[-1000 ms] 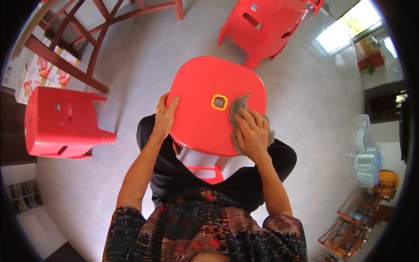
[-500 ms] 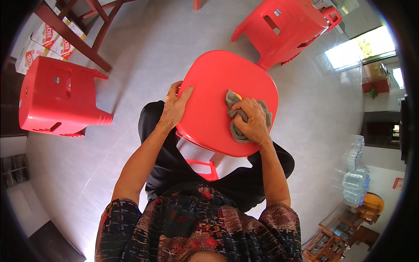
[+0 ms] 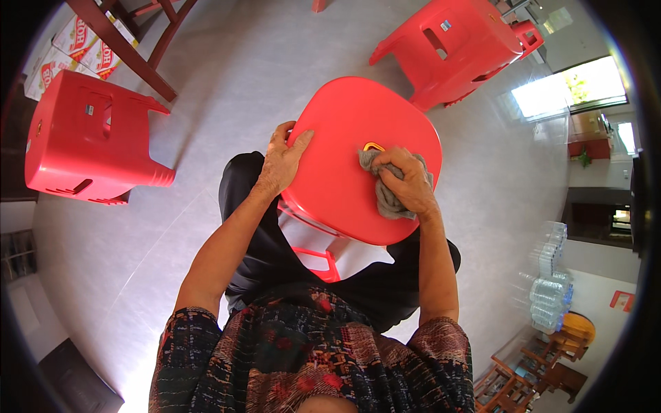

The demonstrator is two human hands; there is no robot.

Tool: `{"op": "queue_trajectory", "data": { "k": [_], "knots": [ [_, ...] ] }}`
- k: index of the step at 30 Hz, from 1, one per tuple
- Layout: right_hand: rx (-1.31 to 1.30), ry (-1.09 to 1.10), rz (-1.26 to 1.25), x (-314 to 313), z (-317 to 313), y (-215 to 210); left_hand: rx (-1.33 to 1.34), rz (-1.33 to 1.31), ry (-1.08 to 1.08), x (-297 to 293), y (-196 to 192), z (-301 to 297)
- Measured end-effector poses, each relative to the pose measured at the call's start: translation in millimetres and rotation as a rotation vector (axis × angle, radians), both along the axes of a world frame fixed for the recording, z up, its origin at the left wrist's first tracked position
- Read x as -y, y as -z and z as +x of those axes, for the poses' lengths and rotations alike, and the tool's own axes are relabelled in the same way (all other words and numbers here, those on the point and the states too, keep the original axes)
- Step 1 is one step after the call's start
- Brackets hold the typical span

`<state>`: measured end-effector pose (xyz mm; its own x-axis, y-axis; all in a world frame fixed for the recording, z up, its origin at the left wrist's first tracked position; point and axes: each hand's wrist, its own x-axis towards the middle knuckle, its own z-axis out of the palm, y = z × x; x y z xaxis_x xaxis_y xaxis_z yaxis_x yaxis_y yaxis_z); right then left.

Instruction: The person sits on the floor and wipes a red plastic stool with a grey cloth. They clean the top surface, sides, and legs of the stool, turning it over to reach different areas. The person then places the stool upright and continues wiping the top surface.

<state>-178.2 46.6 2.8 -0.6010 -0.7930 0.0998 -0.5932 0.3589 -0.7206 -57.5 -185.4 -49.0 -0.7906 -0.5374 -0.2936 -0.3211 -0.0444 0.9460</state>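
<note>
A red plastic stool [image 3: 344, 113] stands upright between my knees, its rounded seat facing me. At the seat's left edge my left hand [image 3: 284, 160] has hold of the rim, thumb on top and fingers over the side. My right hand [image 3: 407, 180] is closed round a crumpled grey cloth [image 3: 394, 203] and presses it on the right part of the seat. Just beyond the cloth a yellow-edged emblem [image 3: 373, 146] shows on the seat, partly covered.
Another red stool [image 3: 103, 141] lies on its side to the left. More red stools [image 3: 454, 51] lie at the far right. Dark wooden furniture legs [image 3: 127, 55] and printed cartons [image 3: 76, 41] are at the far left. Packs of clear bottles [image 3: 551, 296] stand along the right.
My right hand and the cloth have shifted slightly right across the seat, and more of the yellow emblem shows. My left hand keeps its hold on the rim.
</note>
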Motion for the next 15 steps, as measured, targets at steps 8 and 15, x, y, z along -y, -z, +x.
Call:
{"op": "queue_trajectory", "data": {
  "k": [8, 15],
  "knots": [
    [-0.408, 0.303, 0.029, 24.4, 21.8, 10.9, 0.022, -0.056, 0.008, 0.4, 0.5, -0.4],
    [-0.197, -0.005, 0.056, 5.4, 9.3, 4.5, -0.019, 0.042, -0.01, -1.8, -7.6, 0.1]
  ]
}}
